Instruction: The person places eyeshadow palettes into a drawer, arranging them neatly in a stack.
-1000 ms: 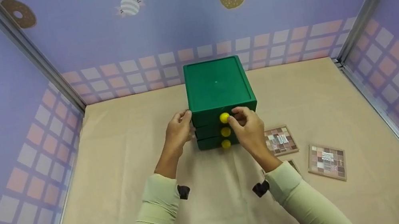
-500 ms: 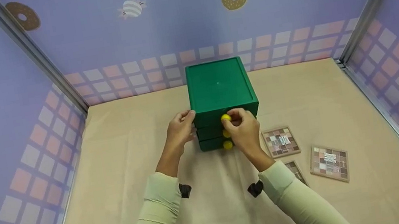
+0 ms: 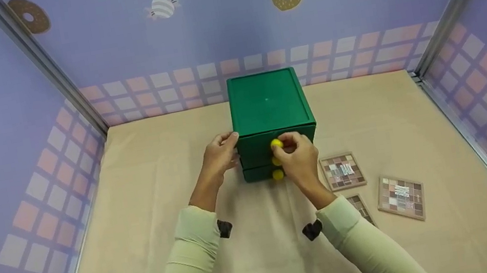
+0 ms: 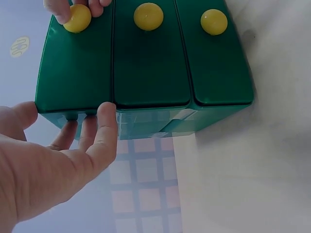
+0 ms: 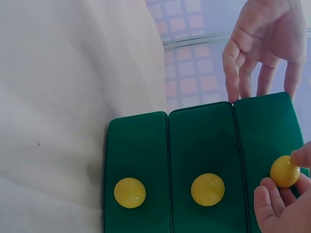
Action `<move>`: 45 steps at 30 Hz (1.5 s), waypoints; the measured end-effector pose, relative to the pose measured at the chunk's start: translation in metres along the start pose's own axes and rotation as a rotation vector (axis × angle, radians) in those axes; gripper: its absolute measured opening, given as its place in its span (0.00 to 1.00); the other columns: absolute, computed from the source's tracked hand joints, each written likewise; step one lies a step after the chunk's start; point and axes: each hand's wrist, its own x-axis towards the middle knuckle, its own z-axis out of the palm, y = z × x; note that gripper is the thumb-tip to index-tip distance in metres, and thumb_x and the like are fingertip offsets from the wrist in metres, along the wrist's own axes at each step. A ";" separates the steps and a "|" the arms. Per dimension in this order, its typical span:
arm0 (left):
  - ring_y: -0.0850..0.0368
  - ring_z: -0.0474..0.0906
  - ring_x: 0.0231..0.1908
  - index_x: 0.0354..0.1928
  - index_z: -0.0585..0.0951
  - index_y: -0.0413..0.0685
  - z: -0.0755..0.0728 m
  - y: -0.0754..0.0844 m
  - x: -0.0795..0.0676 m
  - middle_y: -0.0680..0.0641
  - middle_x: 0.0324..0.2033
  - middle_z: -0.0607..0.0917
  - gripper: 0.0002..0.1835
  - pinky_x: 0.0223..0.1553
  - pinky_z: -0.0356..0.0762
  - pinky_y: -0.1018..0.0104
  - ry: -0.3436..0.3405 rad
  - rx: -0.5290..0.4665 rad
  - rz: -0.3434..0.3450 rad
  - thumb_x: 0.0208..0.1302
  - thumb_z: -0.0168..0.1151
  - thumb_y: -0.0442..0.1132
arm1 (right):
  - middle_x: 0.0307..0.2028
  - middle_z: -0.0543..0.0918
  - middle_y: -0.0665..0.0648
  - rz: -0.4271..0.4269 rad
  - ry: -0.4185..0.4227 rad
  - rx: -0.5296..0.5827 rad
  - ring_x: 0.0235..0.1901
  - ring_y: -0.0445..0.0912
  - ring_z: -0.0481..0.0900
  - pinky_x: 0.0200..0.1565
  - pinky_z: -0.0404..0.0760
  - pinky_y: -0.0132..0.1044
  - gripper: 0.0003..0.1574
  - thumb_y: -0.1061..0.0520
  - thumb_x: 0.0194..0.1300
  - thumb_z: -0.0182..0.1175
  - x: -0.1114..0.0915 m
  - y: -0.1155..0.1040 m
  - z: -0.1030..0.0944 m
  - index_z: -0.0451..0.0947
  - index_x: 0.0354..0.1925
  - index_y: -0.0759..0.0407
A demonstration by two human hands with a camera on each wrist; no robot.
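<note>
A green three-drawer cabinet (image 3: 270, 102) stands against the back wall, each drawer front bearing a round yellow knob. My right hand (image 3: 297, 154) pinches the top drawer's knob (image 5: 284, 171) between thumb and fingers. In the head view that hand partly covers the middle knob (image 4: 148, 16), while the bottom knob (image 3: 277, 174) shows below it. My left hand (image 3: 221, 154) touches the cabinet's left side near the front corner. From the left wrist, its thumb lies at the top edge and its fairly straight fingers (image 4: 104, 128) rest along the side. All drawer fronts look nearly flush.
Three flat square palettes with checkered covers lie right of the cabinet: one close beside it (image 3: 343, 171), one farther right (image 3: 401, 197), and one (image 3: 360, 206) partly under the right forearm. Patterned walls (image 3: 215, 27) enclose the beige-covered table (image 3: 155, 171).
My right hand has shifted slightly left and closed its fingers on the top knob, where they were spread beside it before. The left hand stays at the cabinet's side.
</note>
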 end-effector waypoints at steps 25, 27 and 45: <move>0.46 0.82 0.58 0.67 0.74 0.53 -0.001 -0.002 0.002 0.44 0.65 0.78 0.24 0.61 0.80 0.51 -0.025 -0.011 -0.003 0.77 0.54 0.55 | 0.37 0.82 0.58 -0.084 -0.023 -0.018 0.36 0.46 0.81 0.39 0.82 0.27 0.11 0.61 0.59 0.74 -0.067 0.000 -0.035 0.84 0.41 0.61; 0.46 0.82 0.58 0.67 0.75 0.53 -0.001 -0.002 0.002 0.44 0.64 0.78 0.24 0.61 0.80 0.51 -0.020 -0.014 0.000 0.77 0.54 0.55 | 0.37 0.82 0.58 -0.088 -0.027 -0.016 0.36 0.45 0.81 0.39 0.82 0.27 0.11 0.62 0.58 0.73 -0.074 0.000 -0.038 0.84 0.41 0.60; 0.45 0.83 0.57 0.65 0.76 0.52 0.000 -0.006 0.002 0.43 0.62 0.80 0.23 0.60 0.80 0.50 -0.024 -0.026 0.012 0.77 0.55 0.55 | 0.36 0.81 0.56 -0.114 -0.022 -0.021 0.35 0.45 0.82 0.38 0.85 0.30 0.12 0.63 0.58 0.74 -0.115 0.005 -0.050 0.84 0.40 0.60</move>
